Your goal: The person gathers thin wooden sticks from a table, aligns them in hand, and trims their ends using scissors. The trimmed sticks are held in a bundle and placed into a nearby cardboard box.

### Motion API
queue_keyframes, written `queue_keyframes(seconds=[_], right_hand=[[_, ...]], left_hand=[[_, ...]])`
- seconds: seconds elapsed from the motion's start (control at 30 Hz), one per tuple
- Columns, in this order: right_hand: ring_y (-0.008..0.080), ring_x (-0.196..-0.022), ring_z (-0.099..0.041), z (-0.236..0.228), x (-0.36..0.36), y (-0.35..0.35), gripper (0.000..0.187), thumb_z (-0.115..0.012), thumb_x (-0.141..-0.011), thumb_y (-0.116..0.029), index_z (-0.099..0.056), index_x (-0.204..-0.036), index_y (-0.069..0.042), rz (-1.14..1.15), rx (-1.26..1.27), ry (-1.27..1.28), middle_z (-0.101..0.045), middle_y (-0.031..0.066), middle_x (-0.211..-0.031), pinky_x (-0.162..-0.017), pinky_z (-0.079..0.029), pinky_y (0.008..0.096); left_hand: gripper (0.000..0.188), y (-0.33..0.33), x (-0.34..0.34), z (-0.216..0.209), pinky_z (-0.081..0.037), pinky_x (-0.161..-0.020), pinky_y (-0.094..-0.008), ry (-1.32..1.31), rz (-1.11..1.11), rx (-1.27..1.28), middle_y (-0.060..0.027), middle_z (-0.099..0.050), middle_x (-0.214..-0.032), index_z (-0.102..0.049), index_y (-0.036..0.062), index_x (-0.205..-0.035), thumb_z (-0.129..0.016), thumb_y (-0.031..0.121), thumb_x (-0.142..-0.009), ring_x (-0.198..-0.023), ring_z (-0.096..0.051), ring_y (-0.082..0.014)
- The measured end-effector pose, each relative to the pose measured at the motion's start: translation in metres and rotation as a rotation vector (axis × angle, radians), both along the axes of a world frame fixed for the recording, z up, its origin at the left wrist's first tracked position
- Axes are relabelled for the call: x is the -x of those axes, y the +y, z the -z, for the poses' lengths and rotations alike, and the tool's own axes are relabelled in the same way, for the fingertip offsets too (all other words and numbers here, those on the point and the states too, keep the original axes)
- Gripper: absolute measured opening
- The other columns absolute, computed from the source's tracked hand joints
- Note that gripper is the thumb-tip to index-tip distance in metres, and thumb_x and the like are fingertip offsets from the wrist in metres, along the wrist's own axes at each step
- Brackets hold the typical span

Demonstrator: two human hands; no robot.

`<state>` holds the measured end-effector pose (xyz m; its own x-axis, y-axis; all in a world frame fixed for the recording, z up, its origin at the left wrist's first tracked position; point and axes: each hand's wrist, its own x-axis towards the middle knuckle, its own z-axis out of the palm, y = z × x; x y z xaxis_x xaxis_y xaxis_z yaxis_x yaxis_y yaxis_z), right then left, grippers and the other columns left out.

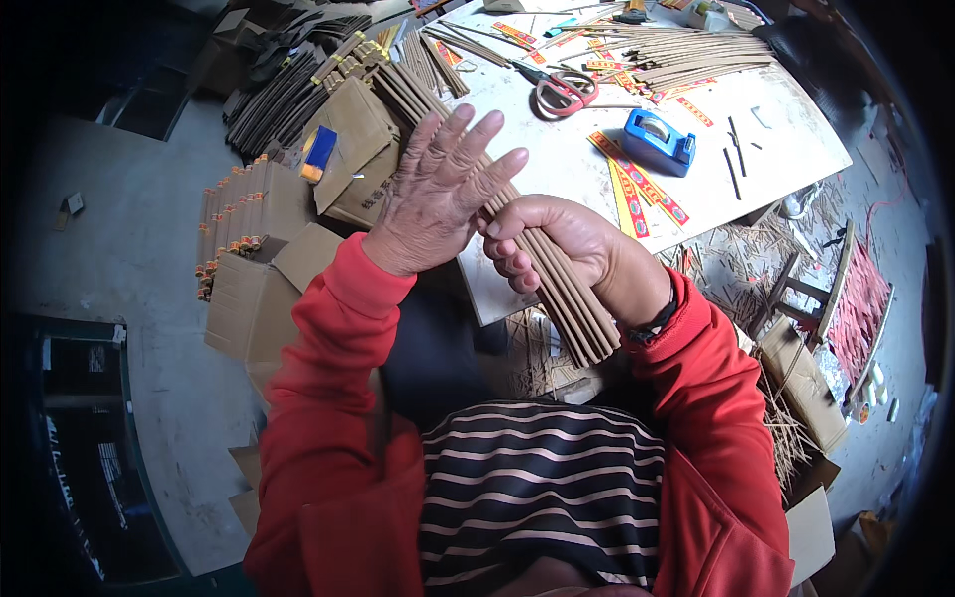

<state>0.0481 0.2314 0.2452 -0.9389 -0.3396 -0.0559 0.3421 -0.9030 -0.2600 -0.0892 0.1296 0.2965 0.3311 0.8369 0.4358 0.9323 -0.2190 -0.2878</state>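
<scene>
My right hand (pixel 572 241) is wrapped round a bundle of thin brown sticks (pixel 569 303). The bundle slants from the table's near edge down towards my body, its cut ends lying lower right of the fist. My left hand (pixel 438 194) is flat, with fingers stretched and spread, just to the left of the fist. Its palm side faces the upper part of the bundle; whether it touches the sticks is hidden. Further up, the far end of the sticks (pixel 410 92) shows beyond my left fingers.
On the white table (pixel 756 214) lie red-handled scissors (pixel 564 93), a blue tape dispenser (pixel 659 142), red-and-yellow label strips (pixel 642 189) and loose sticks (pixel 696 52). Cardboard boxes (pixel 239 303) and labelled bundles (pixel 234 214) stand left. A tape roll (pixel 318 151) rests on a carton. Scraps litter the floor right.
</scene>
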Motion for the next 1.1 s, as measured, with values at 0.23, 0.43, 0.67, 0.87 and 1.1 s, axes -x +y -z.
queue_keyframes(seconds=[0.23, 0.43, 0.67, 0.87, 1.1], right_hand=[[0.0201, -0.054, -0.059, -0.006, 0.000, -0.007, 0.033, -0.052, -0.085, -0.033, -0.056, -0.085, 0.000, -0.155, 0.014, 0.049, -0.059, 0.0106, -0.067, -0.049, -0.052, 0.0301], [0.0217, -0.078, -0.061, 0.007, 0.005, 0.007, 0.037, -0.056, -0.084, -0.031, -0.051, -0.102, 0.001, 0.707, -0.746, 0.286, -0.060, 0.0129, -0.086, -0.073, -0.050, 0.0324], [0.0350, -0.102, -0.049, 0.006, 0.016, -0.018, 0.069, -0.073, -0.063, -0.020, -0.036, -0.119, -0.002, 1.196, -1.799, 0.303, -0.050, 0.0184, -0.110, -0.087, -0.042, 0.0380], [0.0282, -0.082, -0.060, 0.017, 0.024, -0.017, 0.051, -0.071, -0.067, -0.013, -0.046, -0.110, -0.005, 1.203, -1.530, 0.200, -0.059, 0.0159, -0.092, -0.072, -0.047, 0.0332], [0.0256, -0.077, -0.061, 0.037, 0.030, -0.002, 0.036, -0.066, -0.068, -0.013, -0.048, -0.099, -0.003, 0.985, -1.510, 0.172, -0.060, 0.0156, -0.083, -0.069, -0.047, 0.0329]], left_hand=[[0.023, 0.012, 0.018, 0.003, -0.047, -0.058, -0.0322, -0.075, 0.421, -0.063, -0.0074, -0.052, -0.075, -0.051, 0.0053, -0.083, -0.062, 0.010, -0.063, -0.064, -0.056, -0.0245], [0.029, 0.007, 0.031, 0.004, -0.046, -0.055, -0.0342, -0.532, 0.169, -0.199, -0.0114, -0.054, -0.073, -0.048, 0.0038, -0.087, -0.066, 0.002, -0.064, -0.062, -0.056, -0.0297], [0.010, 0.014, -0.032, -0.012, -0.044, -0.053, -0.0251, -1.280, -0.050, -0.124, -0.0038, -0.056, -0.065, -0.054, 0.0013, -0.079, -0.061, 0.001, -0.073, -0.059, -0.054, -0.0102], [0.010, 0.023, -0.056, -0.017, -0.042, -0.055, -0.0221, -1.648, 0.088, -0.241, -0.0004, -0.053, -0.067, -0.054, 0.0023, -0.077, -0.063, 0.004, -0.075, -0.060, -0.050, -0.0076], [0.024, 0.028, -0.033, -0.010, -0.044, -0.069, -0.0242, -1.757, 0.175, -0.212, -0.0025, -0.055, -0.079, -0.053, 0.0012, -0.091, -0.068, 0.009, -0.074, -0.074, -0.052, -0.0102]])
